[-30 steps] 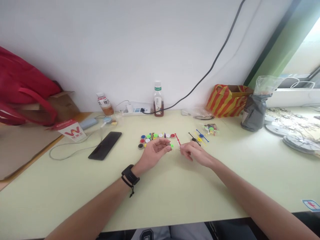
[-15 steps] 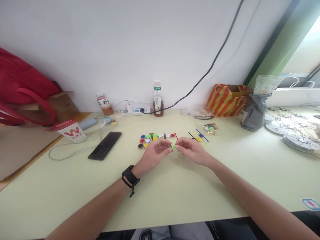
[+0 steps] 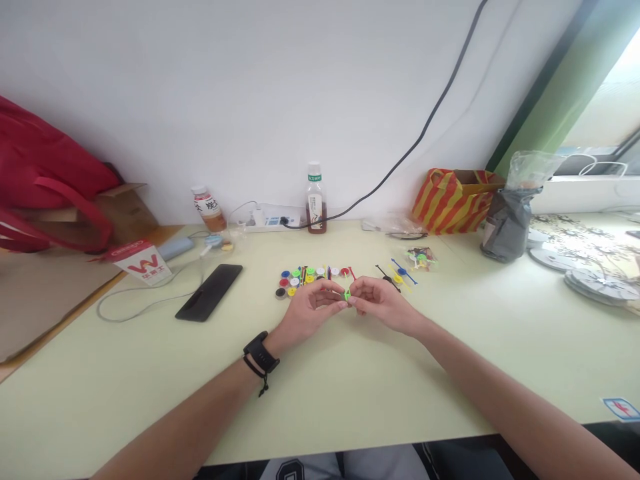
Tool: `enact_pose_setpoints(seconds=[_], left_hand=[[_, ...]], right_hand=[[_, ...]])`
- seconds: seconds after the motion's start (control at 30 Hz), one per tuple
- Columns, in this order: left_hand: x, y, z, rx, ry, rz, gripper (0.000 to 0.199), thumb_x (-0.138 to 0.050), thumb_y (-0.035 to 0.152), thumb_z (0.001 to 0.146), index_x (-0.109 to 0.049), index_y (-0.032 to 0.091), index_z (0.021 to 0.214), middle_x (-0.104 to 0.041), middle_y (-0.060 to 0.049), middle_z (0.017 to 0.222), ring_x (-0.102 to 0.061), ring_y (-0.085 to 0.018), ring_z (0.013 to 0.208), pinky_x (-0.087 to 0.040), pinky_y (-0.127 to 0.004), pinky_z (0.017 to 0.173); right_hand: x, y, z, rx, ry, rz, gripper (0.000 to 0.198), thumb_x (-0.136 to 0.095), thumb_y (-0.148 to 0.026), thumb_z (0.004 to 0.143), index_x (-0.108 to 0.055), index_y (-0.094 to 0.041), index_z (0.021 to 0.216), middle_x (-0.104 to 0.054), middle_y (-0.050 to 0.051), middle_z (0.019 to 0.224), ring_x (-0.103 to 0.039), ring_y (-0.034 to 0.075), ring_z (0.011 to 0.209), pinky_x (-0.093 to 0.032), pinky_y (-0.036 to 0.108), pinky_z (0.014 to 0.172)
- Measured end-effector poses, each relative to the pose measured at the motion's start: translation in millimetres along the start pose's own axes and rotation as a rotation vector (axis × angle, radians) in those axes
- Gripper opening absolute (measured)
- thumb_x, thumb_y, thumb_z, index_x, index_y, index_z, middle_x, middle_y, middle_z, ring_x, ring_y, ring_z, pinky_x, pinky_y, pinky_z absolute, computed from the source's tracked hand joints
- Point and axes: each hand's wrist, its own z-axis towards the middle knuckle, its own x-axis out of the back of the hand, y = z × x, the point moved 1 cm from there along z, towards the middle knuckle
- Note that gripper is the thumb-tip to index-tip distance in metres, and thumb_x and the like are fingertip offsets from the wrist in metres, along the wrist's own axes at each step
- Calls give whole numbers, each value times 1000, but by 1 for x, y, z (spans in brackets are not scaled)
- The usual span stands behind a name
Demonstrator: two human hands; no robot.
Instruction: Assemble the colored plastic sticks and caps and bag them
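A small green plastic piece (image 3: 347, 295) sits between the fingertips of both hands, low over the table. My left hand (image 3: 316, 303), a black watch on its wrist, pinches it from the left. From the right, thumb and fingers of my right hand (image 3: 380, 303) close on the same piece; its exact shape is partly covered. Just behind the hands lie several round coloured plastic pieces (image 3: 285, 283) in loose rows, with thin coloured sticks among them. Beyond my right hand are thin plastic arrows, among them a blue arrow (image 3: 407, 275) and a black arrow (image 3: 385, 274).
A black phone (image 3: 210, 293) lies to the left. Against the wall stand a dark tea bottle (image 3: 316, 207), a second bottle (image 3: 209, 212) and a striped bag (image 3: 450, 203). Grey discs (image 3: 603, 283) are stacked at the right. A black cable (image 3: 400, 160) hangs across the wall.
My right hand has moved slightly left, and its fingertips now meet the green piece beside my left fingers. My left hand has stayed almost still.
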Motion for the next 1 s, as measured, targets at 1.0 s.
enact_pose_setpoints(seconds=[1.0], left_hand=[[0,-6,-2,-165,128,566,10,-63,22,94,-72,24,98,-71,-4,102,-64,-24,102,-48,-40,93]], right_hand=[[60,19,5,-206,255,-974,24,-55,-11,79,-42,-22,63,-52,-2,59,-41,13,53,-28,27,51]])
